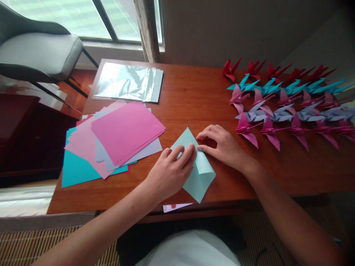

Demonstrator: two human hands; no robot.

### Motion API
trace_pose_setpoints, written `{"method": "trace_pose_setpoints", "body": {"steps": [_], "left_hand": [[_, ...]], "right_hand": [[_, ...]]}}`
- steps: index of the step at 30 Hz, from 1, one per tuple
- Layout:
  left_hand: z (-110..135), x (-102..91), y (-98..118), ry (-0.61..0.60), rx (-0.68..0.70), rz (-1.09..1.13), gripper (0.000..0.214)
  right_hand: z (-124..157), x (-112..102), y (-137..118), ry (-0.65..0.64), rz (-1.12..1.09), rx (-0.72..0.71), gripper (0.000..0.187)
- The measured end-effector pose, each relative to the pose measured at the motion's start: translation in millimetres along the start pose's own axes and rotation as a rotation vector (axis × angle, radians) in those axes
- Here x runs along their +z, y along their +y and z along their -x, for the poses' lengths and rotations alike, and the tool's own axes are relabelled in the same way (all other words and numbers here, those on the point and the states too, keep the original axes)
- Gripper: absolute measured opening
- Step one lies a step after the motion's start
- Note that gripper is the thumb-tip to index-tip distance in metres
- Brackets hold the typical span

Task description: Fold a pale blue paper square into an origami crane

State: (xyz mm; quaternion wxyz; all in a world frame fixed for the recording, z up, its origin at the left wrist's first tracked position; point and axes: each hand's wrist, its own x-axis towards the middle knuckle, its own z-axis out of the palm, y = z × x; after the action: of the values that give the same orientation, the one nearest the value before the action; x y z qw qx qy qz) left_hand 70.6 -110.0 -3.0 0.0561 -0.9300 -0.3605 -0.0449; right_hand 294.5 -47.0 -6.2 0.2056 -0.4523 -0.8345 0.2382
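A pale green square of origami paper (199, 184) lies with a corner toward me near the table's front edge. Its right side curls up and over in a loose, uncreased bend. My left hand (174, 168) is closed, thumb and fingertips pressed together on the paper near its middle. My right hand (223, 144) curves in from the right, with thumb and forefinger tips at the paper's upper right edge, close to the left fingertips. The left hand hides part of the sheet's left side.
Fanned pink, lilac and turquoise paper sheets (127, 129) lie at left. Behind them is a clear plastic packet (124, 82) with pale green paper. Rows of folded paper cranes (244, 127) in red, turquoise, pinks and lilac stand at right on the wooden table (191, 88). A chair (41, 51) stands beyond.
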Motion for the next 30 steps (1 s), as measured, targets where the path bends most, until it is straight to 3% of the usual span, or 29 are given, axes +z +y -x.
{"method": "trace_pose_setpoints", "body": {"steps": [5, 13, 17, 24, 30], "left_hand": [[-0.4, 0.6, -0.3, 0.008, 0.003, 0.008, 0.04], [-1.0, 0.3, -0.7, 0.028, -0.003, 0.02, 0.039], [-0.5, 0.5, -0.9, 0.028, -0.01, 0.031, 0.04], [-0.1, 0.7, -0.5, 0.031, -0.018, 0.037, 0.041], [-0.3, 0.4, -0.7, 0.033, -0.016, 0.035, 0.042]], "right_hand": [[-17.6, 6.8, 3.1, 0.057, 0.068, 0.039, 0.01], [-71.7, 17.1, 1.7, 0.108, 0.225, 0.117, 0.012], [-80.5, 18.6, 5.5, 0.13, 0.204, 0.117, 0.011], [-44.4, 8.4, 8.3, 0.104, 0.066, 0.063, 0.017], [-1.6, 1.3, 0.0, 0.029, 0.101, 0.042, 0.017]]}}
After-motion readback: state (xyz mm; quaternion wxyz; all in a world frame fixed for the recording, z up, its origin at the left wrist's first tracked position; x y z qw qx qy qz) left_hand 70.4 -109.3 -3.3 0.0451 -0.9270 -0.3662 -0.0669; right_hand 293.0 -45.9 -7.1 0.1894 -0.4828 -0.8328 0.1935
